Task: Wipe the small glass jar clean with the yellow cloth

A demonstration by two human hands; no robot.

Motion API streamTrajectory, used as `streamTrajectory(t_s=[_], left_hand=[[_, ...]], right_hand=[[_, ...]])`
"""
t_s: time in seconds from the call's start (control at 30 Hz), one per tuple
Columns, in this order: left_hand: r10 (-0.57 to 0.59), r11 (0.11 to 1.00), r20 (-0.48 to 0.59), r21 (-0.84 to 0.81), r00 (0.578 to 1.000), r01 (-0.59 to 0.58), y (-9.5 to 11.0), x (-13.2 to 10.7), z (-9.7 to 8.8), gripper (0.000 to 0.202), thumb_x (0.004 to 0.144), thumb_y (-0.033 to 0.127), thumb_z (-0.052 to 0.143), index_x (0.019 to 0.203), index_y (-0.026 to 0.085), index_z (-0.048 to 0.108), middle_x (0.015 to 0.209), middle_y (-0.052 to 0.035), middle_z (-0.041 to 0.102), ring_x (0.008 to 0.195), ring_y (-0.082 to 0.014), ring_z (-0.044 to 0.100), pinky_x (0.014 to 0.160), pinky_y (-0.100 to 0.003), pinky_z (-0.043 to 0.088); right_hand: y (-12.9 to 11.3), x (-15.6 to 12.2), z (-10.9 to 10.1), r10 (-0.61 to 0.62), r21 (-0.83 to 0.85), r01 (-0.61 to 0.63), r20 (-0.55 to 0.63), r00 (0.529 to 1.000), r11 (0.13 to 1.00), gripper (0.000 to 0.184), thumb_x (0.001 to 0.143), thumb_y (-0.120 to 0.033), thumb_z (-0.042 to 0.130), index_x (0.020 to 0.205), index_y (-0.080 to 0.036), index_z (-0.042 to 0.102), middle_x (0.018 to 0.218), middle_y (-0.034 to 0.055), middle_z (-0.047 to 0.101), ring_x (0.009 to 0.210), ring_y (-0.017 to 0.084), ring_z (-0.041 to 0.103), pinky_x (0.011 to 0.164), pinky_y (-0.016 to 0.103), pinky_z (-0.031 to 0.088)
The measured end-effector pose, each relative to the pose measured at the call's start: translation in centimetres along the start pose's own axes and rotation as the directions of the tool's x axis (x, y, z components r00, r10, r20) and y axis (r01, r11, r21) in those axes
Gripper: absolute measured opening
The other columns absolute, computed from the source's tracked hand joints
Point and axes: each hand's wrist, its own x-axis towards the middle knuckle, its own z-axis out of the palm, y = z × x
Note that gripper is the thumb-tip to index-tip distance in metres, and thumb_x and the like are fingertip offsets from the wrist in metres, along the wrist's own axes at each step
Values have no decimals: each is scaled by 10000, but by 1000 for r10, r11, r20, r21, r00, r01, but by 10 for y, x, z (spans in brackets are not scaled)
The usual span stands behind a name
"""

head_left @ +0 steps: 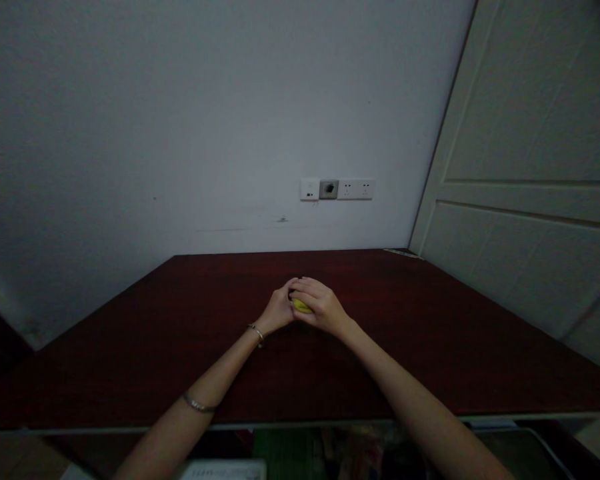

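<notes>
Both my hands come together over the middle of a dark red wooden table. Between them is a small yellow object, mostly covered by fingers, so its kind cannot be made out. My right hand curls around it from the right, fingers over its top and thumb below. From the left, my left hand presses against it, with its fingertips meeting those of the right. A bracelet circles my left wrist, and a second band sits higher on that forearm.
Behind the table rises a pale wall with a row of sockets. A panelled white door stands along the right side. Below the table's front edge, a white box and other dim items show.
</notes>
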Motion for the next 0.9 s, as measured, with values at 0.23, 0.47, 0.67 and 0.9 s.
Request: streamTrajectory(t_s=[0.23, 0.47, 0.67, 0.9], left_hand=[[-64, 998, -6, -11, 998, 64, 9, 1, -1, 793, 531, 210, 755, 1252, 177, 427, 1105, -64, 630, 945, -216, 618, 850, -340, 495], [-76, 997, -30, -28, 997, 75, 9, 1, 0, 746, 557, 212, 741, 1236, 165, 436, 1099, -67, 633, 945, -209, 619, 843, -320, 493], [-45, 998, -70, -42, 997, 42, 3, 2, 0, 496, 685, 155, 610, 1165, 156, 487, 1105, -76, 627, 960, -190, 613, 852, -312, 485], [-144, 956, -32, -262, 989, 130, 11, 4, 2, 754, 500, 248, 805, 1176, 135, 490, 1141, -107, 602, 1006, -227, 592, 884, -338, 484]], right_hand=[[-1, 5, 3, 172, 115, -153, -182, 968, 981, 208, 768, -245, 578, 955, -252, 668, 1094, 49, 654, 1058, 211, 586, 1003, 443, 398], [-1, 2, 4, 163, 89, -146, -223, 961, 985, 231, 778, -247, 569, 987, -235, 666, 1122, 63, 641, 1091, 215, 568, 992, 424, 413], [1, -1, 5, 13, 50, -9, -89, 996, 999, 261, 745, -255, 618, 1004, -255, 653, 1136, 51, 637, 1124, 215, 547, 1043, 460, 349], [-6, 9, 5, 403, 325, -290, -367, 838, 900, 221, 840, -290, 501, 951, -216, 677, 1063, 69, 665, 1006, 205, 613, 935, 393, 458]])
